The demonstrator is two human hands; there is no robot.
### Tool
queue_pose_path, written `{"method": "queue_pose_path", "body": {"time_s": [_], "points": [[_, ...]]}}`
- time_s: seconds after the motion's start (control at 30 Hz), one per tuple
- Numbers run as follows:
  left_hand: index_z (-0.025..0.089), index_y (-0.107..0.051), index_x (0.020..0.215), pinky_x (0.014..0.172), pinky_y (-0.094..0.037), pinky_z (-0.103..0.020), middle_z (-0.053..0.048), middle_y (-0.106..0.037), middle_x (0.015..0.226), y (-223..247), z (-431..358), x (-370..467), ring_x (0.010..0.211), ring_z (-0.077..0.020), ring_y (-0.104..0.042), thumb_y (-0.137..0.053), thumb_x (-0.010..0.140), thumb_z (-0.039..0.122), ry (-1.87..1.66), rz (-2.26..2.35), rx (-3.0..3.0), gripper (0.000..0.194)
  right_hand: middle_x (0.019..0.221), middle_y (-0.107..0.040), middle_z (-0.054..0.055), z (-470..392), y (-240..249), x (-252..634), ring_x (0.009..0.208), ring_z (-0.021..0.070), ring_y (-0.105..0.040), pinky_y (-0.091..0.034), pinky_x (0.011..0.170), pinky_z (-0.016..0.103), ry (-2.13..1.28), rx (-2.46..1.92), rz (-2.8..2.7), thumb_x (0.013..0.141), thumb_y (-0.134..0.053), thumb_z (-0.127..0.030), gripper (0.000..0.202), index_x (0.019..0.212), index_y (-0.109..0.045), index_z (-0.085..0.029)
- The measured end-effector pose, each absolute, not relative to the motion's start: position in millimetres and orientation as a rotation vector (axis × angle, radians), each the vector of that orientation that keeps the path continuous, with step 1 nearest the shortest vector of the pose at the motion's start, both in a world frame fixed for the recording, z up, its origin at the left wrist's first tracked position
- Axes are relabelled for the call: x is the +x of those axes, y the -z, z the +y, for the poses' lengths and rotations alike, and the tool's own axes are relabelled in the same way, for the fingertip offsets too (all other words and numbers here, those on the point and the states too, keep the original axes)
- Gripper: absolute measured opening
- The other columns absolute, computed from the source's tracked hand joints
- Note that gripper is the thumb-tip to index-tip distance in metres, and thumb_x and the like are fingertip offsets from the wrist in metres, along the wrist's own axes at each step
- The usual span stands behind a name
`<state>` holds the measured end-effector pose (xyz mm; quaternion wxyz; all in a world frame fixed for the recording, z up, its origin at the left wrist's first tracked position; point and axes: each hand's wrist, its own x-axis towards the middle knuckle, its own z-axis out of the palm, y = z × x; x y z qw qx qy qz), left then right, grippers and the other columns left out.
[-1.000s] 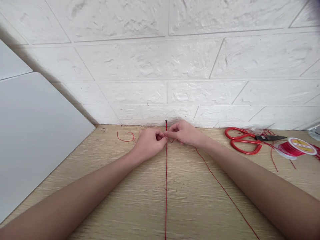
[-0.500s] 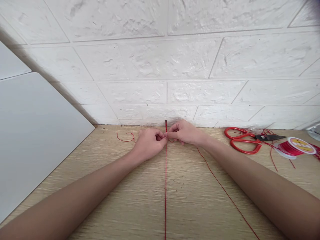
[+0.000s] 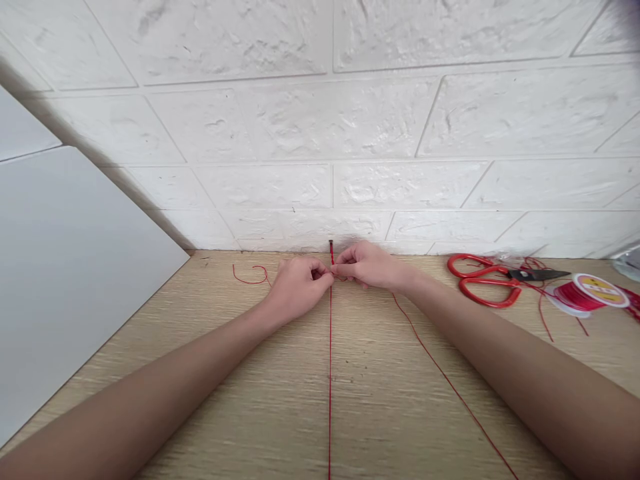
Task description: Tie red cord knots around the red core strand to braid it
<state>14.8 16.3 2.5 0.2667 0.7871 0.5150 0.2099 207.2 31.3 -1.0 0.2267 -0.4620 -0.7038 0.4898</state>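
Scissors (image 3: pixel 511 274) with orange-red looped handles and dark metal blades lie far right, beside a white plastic spool of red thread (image 3: pixel 580 297). Behind rises a white brick-patterned wall (image 3: pixel 385 120); a smooth white panel (image 3: pixel 75 267) fills the left.

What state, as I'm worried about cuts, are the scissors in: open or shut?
The scissors look shut: their dark blades lie together, tapering to a single tip.
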Motion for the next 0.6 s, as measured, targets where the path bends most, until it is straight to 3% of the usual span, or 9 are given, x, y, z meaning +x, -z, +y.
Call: {"method": "queue_pose_path", "body": {"time_s": [0.23, 0.4, 0.6], "points": [[0.018, -0.071, 0.067, 0.060, -0.034, -0.028, 0.002, -0.062, 0.058, -3.6, 14.3, 15.9, 0.057, -0.0131, -0.050, -0.056, 0.081, 0.032, -0.566, 1.415, 2.134, 0.025, 0.060, -0.041, -0.004, 30.9, 1.6, 206.5, 0.052, 0.0096, -0.037, -0.034, 0.042, 0.023, -1.320, -1.302, -1.938, 0.083, -0.062, -0.043, 0.030, 0.066, -0.060, -0.018], [0.018, -0.071, 0.069, 0.061, -0.035, -0.029, 0.000, -0.065, 0.064, -8.4, 11.1, 18.1, 0.062, -0.0155, -0.052, -0.054, 0.077, 0.026, -0.559, 1.458, 2.170, 0.020, 0.061, -0.051, -0.002, 28.9, -2.6, 206.5, 0.050, 0.0089, -0.041, -0.034, 0.042, 0.023, -1.329, -1.316, -1.961, 0.085, -0.061, -0.046, 0.035, 0.065, -0.063, -0.017], [0.019, -0.069, 0.068, 0.061, -0.035, -0.030, 0.000, -0.065, 0.064, -10.2, 9.7, 18.3, 0.062, -0.0161, -0.052, -0.055, 0.072, 0.024, -0.508, 1.465, 2.216, 0.016, 0.063, -0.055, -0.001, 29.3, -4.6, 207.5, 0.051, 0.0097, -0.046, -0.038, 0.044, 0.023, -1.356, -1.286, -2.006, 0.079, -0.062, -0.033, 0.019, 0.069, -0.067, -0.017]]}}
